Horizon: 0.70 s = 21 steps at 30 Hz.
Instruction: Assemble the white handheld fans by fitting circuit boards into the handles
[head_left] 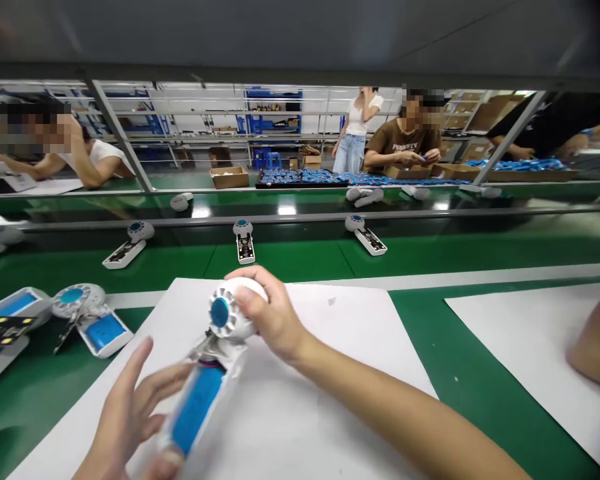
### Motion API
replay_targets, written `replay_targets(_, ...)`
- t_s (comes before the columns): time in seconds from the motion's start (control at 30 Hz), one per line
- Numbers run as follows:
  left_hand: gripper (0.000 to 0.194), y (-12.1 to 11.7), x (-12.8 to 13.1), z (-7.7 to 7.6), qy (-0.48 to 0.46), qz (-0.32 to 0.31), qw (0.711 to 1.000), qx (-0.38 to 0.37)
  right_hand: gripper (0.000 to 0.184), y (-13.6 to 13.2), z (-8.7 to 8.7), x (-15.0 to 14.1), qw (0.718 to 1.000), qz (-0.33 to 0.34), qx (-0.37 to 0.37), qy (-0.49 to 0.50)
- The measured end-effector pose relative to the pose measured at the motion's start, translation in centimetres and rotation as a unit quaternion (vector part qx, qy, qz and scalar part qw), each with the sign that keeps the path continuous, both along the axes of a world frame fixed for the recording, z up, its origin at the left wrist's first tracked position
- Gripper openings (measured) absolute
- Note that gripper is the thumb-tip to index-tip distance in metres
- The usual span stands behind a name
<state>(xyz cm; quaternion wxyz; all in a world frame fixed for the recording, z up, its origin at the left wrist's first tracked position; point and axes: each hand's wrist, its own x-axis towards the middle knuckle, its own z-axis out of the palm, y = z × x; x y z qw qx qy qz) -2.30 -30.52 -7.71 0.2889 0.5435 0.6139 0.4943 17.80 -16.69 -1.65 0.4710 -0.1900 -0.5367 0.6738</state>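
Observation:
A white handheld fan (233, 337) with a blue hub and an uncovered handle is tilted above a white sheet. Its blue battery (199, 405) lies in the handle. My right hand (270, 313) is closed around the fan's round head, thumb at the front. At the handle's lower end, my left hand (130, 407) has its thumb against the end and some fingers along the left side, one finger standing out. The handle is blurred by motion. Left of the sheet lies another opened fan (93, 317), its blue battery showing and a dark circuit board hanging out.
Beneath the held fan is the white sheet (330, 400) on a green bench. Fans with bare circuit boards, one a fan (244, 241), lie along the green belt ahead. More fan parts (10, 327) are at left. A person's elbow (597, 340) rests at right; several people sit or stand beyond.

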Motion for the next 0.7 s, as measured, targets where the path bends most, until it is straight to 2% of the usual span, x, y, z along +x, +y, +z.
replay_targets(0.03,0.091,0.9,0.6,0.6,-0.095,0.024,0.995,-0.011,0.042,0.3,0.6,0.4,1.000,0.007,0.013,-0.006)
replay_targets(0.1,0.084,3.2,1.9,2.2,-0.295,0.045,0.953,-0.056,0.035,1.0,1.5,1.1,0.998,0.054,0.035,-0.020)
replay_targets(0.13,0.078,4.3,2.7,2.9,-0.358,0.016,0.928,-0.099,0.034,1.4,1.8,1.3,0.996,0.075,0.042,-0.024)
replay_targets(0.2,0.071,6.1,4.2,3.9,-0.426,-0.087,0.879,-0.195,0.037,2.3,2.2,1.6,0.995,0.086,0.049,-0.021)
replay_targets(0.3,0.059,7.7,5.8,3.7,-0.448,-0.206,0.828,-0.267,0.043,3.9,2.2,2.2,0.998,0.028,0.048,0.001)
replay_targets(0.4,0.047,8.5,6.1,2.5,-0.452,-0.262,0.813,-0.258,0.042,5.3,1.9,3.1,0.997,-0.051,0.049,0.023)
replay_targets(0.47,0.047,8.8,5.8,1.8,-0.447,-0.301,0.804,-0.252,0.040,5.8,1.6,3.4,0.995,-0.078,0.055,0.026)
replay_targets(0.63,0.061,8.3,5.8,1.4,-0.457,-0.398,0.742,-0.286,0.048,5.1,0.8,2.4,0.996,-0.040,0.080,-0.013)
replay_targets(0.67,0.063,8.1,6.0,1.4,-0.463,-0.401,0.740,-0.278,0.051,4.9,0.6,2.0,0.995,-0.041,0.084,-0.025)
replay_targets(0.7,0.064,8.1,6.3,1.4,-0.463,-0.386,0.754,-0.260,0.053,4.8,0.3,1.7,0.994,-0.048,0.086,-0.039)
